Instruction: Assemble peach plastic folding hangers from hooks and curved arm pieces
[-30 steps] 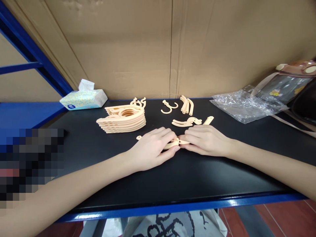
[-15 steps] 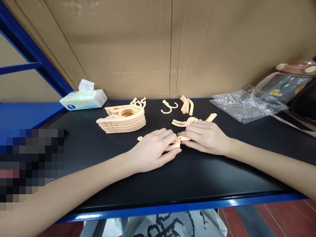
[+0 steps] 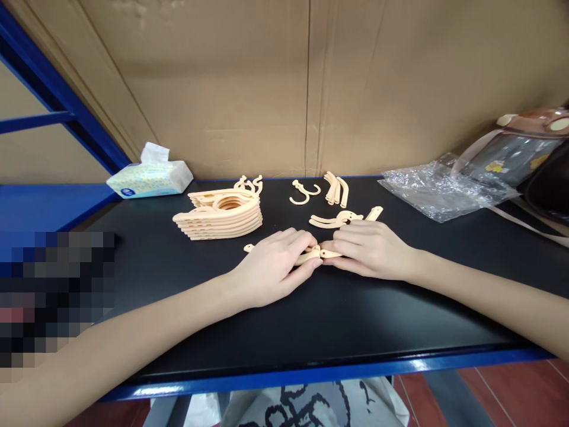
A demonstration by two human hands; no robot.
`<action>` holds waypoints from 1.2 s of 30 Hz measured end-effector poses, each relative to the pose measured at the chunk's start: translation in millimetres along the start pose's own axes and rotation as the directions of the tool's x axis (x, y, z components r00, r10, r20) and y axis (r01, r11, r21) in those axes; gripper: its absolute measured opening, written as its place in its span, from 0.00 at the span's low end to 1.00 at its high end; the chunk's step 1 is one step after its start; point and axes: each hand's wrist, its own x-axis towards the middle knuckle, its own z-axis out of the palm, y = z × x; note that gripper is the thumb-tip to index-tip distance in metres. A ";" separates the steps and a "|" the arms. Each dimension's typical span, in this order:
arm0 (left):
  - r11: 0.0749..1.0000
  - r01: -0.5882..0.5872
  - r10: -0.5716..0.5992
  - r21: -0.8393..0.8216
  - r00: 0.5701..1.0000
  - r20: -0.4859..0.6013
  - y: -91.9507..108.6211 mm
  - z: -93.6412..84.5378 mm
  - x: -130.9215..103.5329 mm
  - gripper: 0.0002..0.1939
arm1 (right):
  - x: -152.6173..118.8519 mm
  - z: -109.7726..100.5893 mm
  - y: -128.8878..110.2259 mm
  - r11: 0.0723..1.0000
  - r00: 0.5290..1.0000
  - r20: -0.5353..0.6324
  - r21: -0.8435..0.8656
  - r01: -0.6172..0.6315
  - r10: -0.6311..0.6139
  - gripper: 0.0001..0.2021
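My left hand (image 3: 278, 267) is closed around a cream plastic piece (image 3: 307, 257) above the middle of the black table (image 3: 338, 320); one end of it pokes out past the knuckles on the left. Between the fingers of my right hand (image 3: 368, 249) is a second cream piece (image 3: 331, 254), its holed end meeting the first piece. My fingers hide most of both. Just behind my right hand lie curved cream pieces (image 3: 326, 222), and a straight end (image 3: 374, 213) sticks out beyond its knuckles.
A stack of cream hanger-like parts (image 3: 220, 219) stands left of centre, with small hooks (image 3: 249, 185) behind it. Further right are double hooks (image 3: 304, 191) and curved arms (image 3: 336, 190). A tissue pack (image 3: 151, 178) sits back left; clear plastic (image 3: 444, 187) and a bottle (image 3: 502, 151) are at right.
The joined ends of the held pieces have shifted slightly left, and the two ends now sit more nearly in line. The straight end behind my right hand has moved a little left.
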 end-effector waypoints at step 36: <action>0.998 -0.050 0.050 -0.029 0.999 0.010 -0.9 -0.1 0.3 0.13 | 1.0 -0.1 -1.5 0.995 0.997 0.067 0.087 -0.040 0.034 0.17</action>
